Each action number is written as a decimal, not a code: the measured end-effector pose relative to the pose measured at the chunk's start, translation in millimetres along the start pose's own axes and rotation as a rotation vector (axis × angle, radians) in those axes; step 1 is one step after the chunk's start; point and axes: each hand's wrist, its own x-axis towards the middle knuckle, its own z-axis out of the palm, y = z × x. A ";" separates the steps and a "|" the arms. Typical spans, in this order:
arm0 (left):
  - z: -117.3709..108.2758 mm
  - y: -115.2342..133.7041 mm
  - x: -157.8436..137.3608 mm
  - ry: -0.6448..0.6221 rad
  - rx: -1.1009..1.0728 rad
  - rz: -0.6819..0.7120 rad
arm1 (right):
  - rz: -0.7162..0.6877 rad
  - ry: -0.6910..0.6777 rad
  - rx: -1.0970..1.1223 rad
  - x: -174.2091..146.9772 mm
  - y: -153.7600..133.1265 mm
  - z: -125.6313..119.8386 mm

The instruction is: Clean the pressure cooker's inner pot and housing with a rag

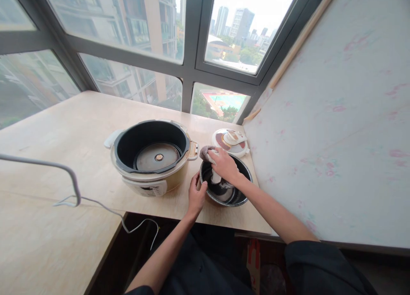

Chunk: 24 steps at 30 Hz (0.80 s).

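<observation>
Head view. One dark round pot (229, 204), on the wooden counter (73, 137), before the person. One left hand (197, 194), thumb and fingers parted, against the pot's left side. One right hand (223, 162), fingers closed on a greyish cloth (205, 152) at the rim. One cooker body (174, 180), lidless, left. One lid (222, 138), behind the pot.
</observation>
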 end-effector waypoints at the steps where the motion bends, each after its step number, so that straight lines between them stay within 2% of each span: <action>1: 1.1 0.2 0.0 0.028 0.005 0.003 | 0.015 -0.004 -0.029 0.7 4.3 -2.9; 5: 7.6 4.3 1.3 0.105 0.007 0.066 | 0.114 -0.037 -0.097 -2.2 24.4 -15.4; 8: 13.4 9.1 3.5 0.101 0.004 0.153 | 0.242 -0.053 -0.123 -10.9 42.4 -24.9; 12: 18.8 12.4 4.3 0.101 -0.011 0.177 | 0.364 -0.112 -0.117 -33.6 61.1 -38.0; 15: 19.7 13.3 3.2 0.123 0.004 0.184 | 0.394 -0.174 -0.112 -59.2 66.3 -45.7; 19: 19.2 15.0 2.2 0.120 0.027 0.183 | 0.358 -0.212 0.017 -96.0 61.9 -49.2; 24: 21.0 17.6 -1.2 0.129 0.036 0.193 | 0.107 -0.277 0.309 -122.1 25.2 -46.7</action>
